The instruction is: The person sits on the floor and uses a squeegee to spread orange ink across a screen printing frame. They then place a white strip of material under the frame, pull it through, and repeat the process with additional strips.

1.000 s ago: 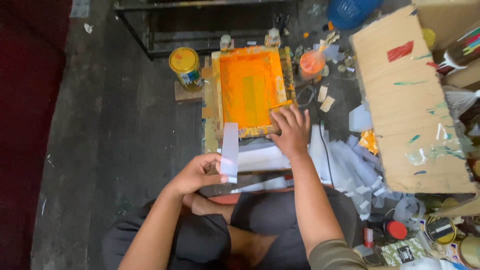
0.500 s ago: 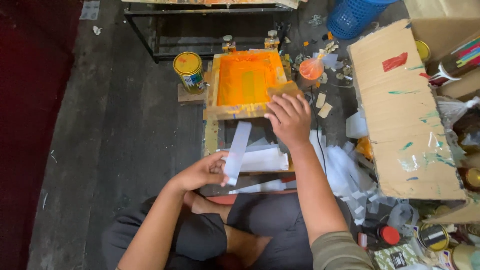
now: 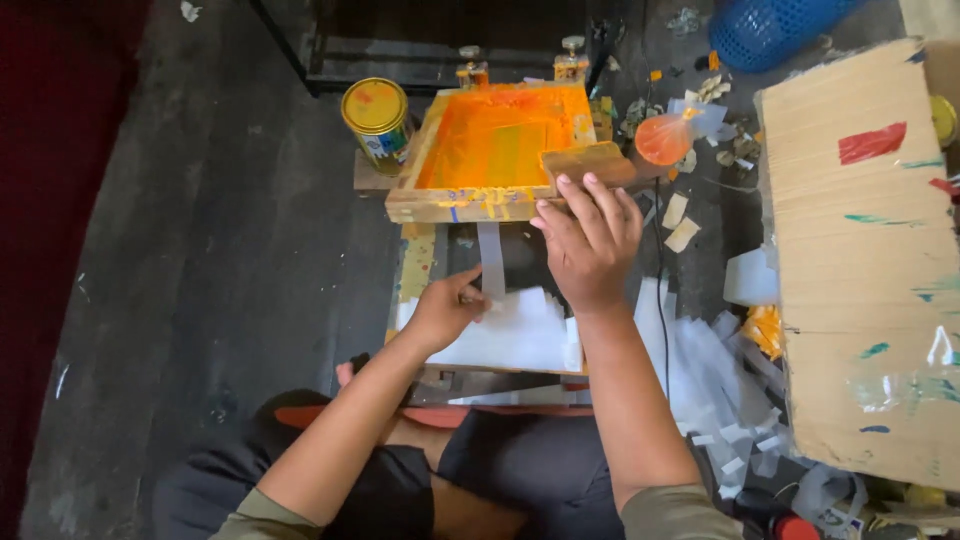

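Note:
A wooden screen-printing frame (image 3: 470, 205) with orange ink on its mesh is tilted up at its near edge, hinged at the back. My right hand (image 3: 590, 240) rests on its near right corner, fingers touching a wooden squeegee block (image 3: 590, 163) that lies on the frame. My left hand (image 3: 447, 308) pinches a narrow white strip (image 3: 491, 258) that lies on the board under the raised frame. A stack of white sheets (image 3: 515, 335) sits beside that hand on the board.
A yellow-lidded tin (image 3: 376, 118) stands left of the frame. An orange-filled plastic bag (image 3: 664, 138) lies to its right. A large cardboard sheet (image 3: 860, 260) with paint marks fills the right side. White strips (image 3: 710, 370) litter the floor; a blue basket (image 3: 770, 25) sits at the top.
The frame's near edge has lifted, with my right hand on it. My left hand has slid the white strip onto the board beneath the frame.

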